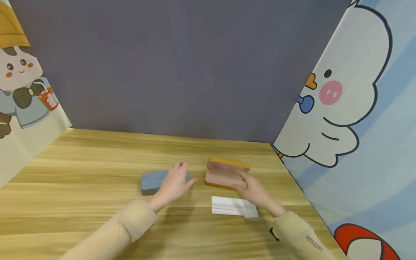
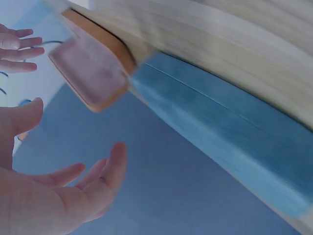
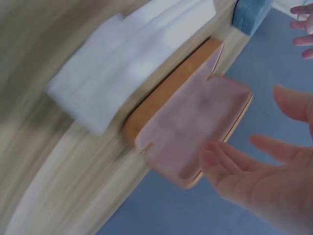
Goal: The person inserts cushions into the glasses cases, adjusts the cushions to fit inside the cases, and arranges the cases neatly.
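- Head view: the orange case [image 1: 216, 178] lies open on the wooden table [image 1: 81, 202], its pale pink lining showing and its lid [image 1: 229, 163] raised at the back. It looks light, with stiff shells; the rims of lid and base seem the best places to hold.
- Head view again: the right hand [image 1: 252, 189] is at the case's right end, thumb and fingers spread apart. The left hand [image 1: 174, 182] hangs over the right end of the blue case [image 1: 152, 182], hiding part of it. A folded white sheet [image 1: 230, 206], probably soft, lies just in front of the orange case and might get snagged.
- Left wrist view: the left fingers curve loosely, with nothing between them, apart from the blue case. That one looks closed and firm, perhaps smooth; its long sides suit a grip.
- Right wrist view: the right fingertips overlap the lid's edge; whether they touch it cannot be told.
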A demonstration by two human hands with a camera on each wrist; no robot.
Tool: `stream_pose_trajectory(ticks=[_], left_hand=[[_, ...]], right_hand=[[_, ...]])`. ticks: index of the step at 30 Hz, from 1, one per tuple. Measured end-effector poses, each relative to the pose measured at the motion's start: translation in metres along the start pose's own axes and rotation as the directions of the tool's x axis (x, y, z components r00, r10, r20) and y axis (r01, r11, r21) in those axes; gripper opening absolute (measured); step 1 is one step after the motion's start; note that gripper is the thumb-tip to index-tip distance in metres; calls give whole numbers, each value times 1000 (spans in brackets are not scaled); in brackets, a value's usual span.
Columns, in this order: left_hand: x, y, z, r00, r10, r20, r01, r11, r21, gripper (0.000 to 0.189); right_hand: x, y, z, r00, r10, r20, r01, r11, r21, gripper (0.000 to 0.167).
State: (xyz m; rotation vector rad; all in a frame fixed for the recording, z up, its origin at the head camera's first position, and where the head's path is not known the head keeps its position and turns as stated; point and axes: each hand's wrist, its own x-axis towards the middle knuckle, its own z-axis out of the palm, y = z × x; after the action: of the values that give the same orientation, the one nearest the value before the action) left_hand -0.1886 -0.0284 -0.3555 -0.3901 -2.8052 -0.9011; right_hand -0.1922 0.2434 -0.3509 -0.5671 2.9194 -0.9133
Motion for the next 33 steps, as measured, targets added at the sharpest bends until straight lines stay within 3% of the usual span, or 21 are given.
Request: stream_pose_trajectory(ticks=[6, 14, 21, 25, 33], left_hand=[[10, 26, 22, 994, 111, 10, -111, 994, 0, 60], [14, 45, 52, 975, 202, 93, -202, 979, -4, 62], [12, 52, 75, 963, 214, 163, -217, 976, 3, 54], [9, 53, 80, 956, 224, 187, -234, 972, 32, 59], [6, 52, 86, 953, 228, 199, -246, 967, 68, 48]], right_hand=[[-20, 19, -8, 997, -73, -39, 70, 994, -81, 54], [-38, 40, -6, 997, 33, -64, -41, 992, -123, 53], [-46, 49, -4, 992, 114, -54, -119, 987, -106, 55], [-48, 54, -1, 994, 101, -50, -106, 989, -105, 53], [-53, 60, 10, 990, 133, -49, -137, 986, -99, 49]])
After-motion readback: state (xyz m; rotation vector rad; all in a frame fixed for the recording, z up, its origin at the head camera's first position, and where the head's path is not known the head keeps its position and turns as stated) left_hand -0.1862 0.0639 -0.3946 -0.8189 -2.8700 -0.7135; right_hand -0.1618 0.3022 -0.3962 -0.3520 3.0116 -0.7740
